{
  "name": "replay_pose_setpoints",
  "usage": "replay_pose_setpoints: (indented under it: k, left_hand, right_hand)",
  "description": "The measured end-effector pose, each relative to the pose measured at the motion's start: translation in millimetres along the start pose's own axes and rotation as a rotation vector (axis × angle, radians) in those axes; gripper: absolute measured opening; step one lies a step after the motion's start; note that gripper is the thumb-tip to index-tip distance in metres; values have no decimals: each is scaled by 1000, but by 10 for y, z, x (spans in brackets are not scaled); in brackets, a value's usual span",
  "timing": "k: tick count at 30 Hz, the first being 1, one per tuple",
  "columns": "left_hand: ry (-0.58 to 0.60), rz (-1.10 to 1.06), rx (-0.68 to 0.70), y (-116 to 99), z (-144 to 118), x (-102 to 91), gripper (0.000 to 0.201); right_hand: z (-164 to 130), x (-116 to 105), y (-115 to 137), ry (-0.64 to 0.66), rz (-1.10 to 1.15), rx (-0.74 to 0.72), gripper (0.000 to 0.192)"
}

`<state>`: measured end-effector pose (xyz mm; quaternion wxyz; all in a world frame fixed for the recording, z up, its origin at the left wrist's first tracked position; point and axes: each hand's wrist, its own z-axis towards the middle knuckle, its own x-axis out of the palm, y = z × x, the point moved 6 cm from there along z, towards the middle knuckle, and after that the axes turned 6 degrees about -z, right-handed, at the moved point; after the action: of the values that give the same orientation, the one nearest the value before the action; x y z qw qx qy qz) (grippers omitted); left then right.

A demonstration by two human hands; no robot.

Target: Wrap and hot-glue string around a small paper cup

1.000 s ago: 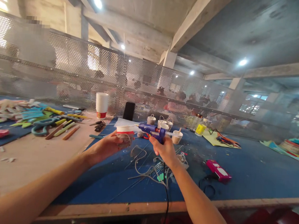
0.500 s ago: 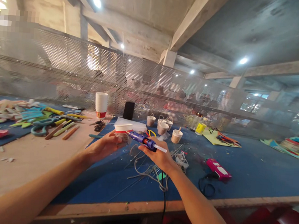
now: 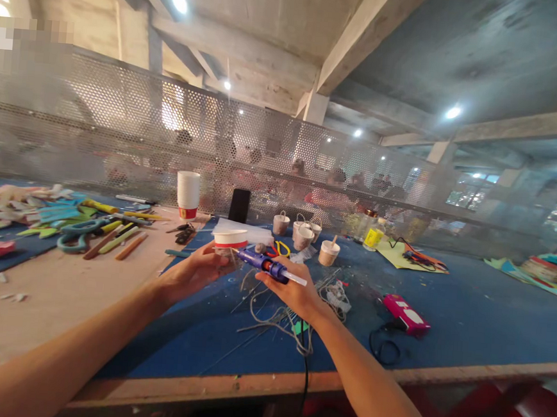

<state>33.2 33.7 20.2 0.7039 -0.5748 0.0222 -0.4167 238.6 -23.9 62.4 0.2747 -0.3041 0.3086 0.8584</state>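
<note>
My left hand [image 3: 201,268] is closed around a paper cup [image 3: 230,237] with a white rim and a red band; its lower part looks wrapped in brownish cord. In my right hand [image 3: 295,293] is a blue hot glue gun [image 3: 263,264], a clear glue stick poking out of its back. The gun's nozzle points left at the cup's side, close to or touching it; I cannot tell which. Below my hands, loose grey cord [image 3: 274,324] and thin wires lie tangled on the blue table top [image 3: 175,348].
Several small wrapped cups [image 3: 304,237] stand behind my hands, near yellow-handled scissors [image 3: 282,248]. A stack of paper cups [image 3: 188,192] and a phone [image 3: 239,205] stand by the perforated screen. Tools and foam pieces crowd the left. A pink box [image 3: 406,313] lies right.
The glue gun's nozzle has shifted slightly down and left along the cup's side. Both hands keep their hold, and the cup stays nearly in place.
</note>
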Motion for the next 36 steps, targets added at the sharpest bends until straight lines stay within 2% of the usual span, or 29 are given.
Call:
replay_pose_setpoints:
  k: [6, 23, 36]
  left_hand:
    - [24, -22, -12, 4, -8, 24, 47]
    - [-4, 52, -32, -28, -23, 70, 52]
    - [-27, 22, -56, -36, -27, 99, 54]
  right_hand:
    - [0, -3, 1, -22, -39, -25, 36]
    - [-9, 18, 18, -56, -135, -70, 39]
    - [1, -23, 46, -56, -180, -76, 42]
